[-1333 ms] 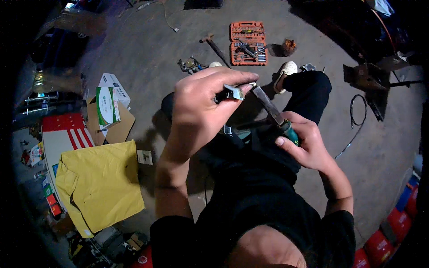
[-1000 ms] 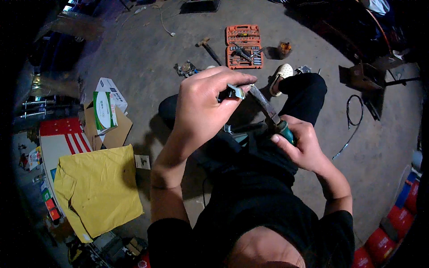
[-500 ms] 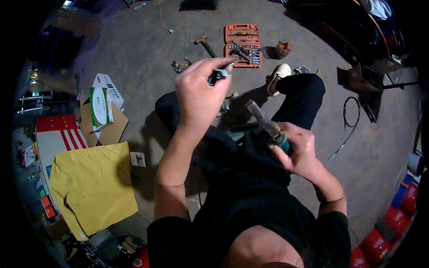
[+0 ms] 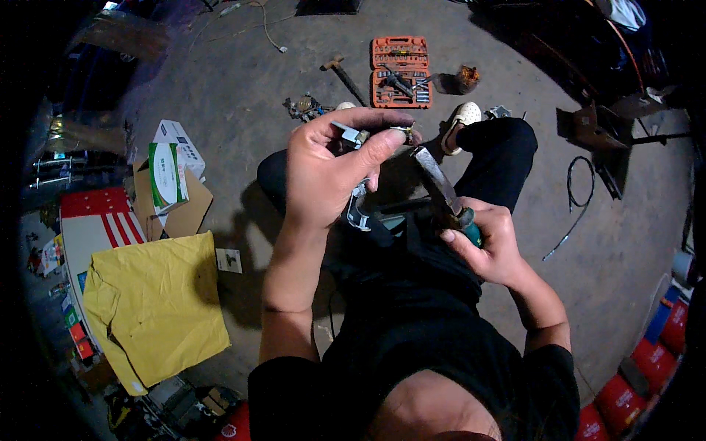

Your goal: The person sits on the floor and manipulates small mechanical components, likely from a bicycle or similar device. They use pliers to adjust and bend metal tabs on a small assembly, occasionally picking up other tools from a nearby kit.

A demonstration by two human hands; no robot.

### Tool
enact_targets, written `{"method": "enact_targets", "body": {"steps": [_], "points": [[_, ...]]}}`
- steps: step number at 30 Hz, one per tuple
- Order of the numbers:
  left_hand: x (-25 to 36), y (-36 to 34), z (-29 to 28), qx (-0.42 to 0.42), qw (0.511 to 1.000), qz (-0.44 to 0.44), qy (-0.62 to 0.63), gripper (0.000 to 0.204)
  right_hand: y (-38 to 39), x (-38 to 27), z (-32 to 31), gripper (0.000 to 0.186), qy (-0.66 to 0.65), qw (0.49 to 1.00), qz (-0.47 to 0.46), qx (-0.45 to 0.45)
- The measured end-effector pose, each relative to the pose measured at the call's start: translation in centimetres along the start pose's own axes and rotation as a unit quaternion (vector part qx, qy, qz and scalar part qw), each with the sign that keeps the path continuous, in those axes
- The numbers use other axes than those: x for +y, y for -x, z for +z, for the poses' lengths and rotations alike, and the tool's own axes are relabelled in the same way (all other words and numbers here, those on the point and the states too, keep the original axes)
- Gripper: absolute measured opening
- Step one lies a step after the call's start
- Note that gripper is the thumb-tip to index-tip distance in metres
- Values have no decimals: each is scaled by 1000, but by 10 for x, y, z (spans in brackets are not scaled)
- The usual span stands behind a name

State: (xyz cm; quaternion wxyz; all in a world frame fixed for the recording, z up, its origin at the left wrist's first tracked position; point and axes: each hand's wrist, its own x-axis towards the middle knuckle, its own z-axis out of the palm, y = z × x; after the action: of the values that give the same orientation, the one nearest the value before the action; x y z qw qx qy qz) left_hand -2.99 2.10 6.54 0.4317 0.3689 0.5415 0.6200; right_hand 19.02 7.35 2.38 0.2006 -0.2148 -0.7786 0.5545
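My left hand (image 4: 327,173) is raised above my lap, its thumb and fingertips pinching a small metal piece (image 4: 402,131). A silver metal part (image 4: 347,134) shows inside the curl of the same hand. Below the palm a thin bent metal bracket (image 4: 358,214) shows; whether the hand holds it I cannot tell. Lower and to the right, my right hand (image 4: 491,242) is wrapped round the green handle of a tool with a flat, worn metal blade (image 4: 437,176). The blade points up and left, its tip just below the left fingertips, apart from the pinched piece.
On the floor ahead lie an opened orange socket set (image 4: 401,53), a hammer (image 4: 344,79) and metal parts (image 4: 305,107). At left are a yellow cloth-like sheet (image 4: 162,309) and a green-white box (image 4: 166,176). A black cable (image 4: 571,192) lies at right, with red drums (image 4: 618,400) below.
My left hand has turned, its fingertips coming right and down towards the blade, so the pinched piece shows. The bracket below the palm has come into sight. My right hand has shifted slightly.
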Motion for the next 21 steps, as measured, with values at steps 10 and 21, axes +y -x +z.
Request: {"method": "enact_targets", "body": {"steps": [10, 21], "points": [[11, 10, 7, 18, 998, 28, -60, 15, 1, 1, -2, 24, -32, 999, -30, -12], [11, 5, 7, 3, 952, 214, -220, 19, 2, -5, -8, 31, -132, 990, 11, -53]]}}
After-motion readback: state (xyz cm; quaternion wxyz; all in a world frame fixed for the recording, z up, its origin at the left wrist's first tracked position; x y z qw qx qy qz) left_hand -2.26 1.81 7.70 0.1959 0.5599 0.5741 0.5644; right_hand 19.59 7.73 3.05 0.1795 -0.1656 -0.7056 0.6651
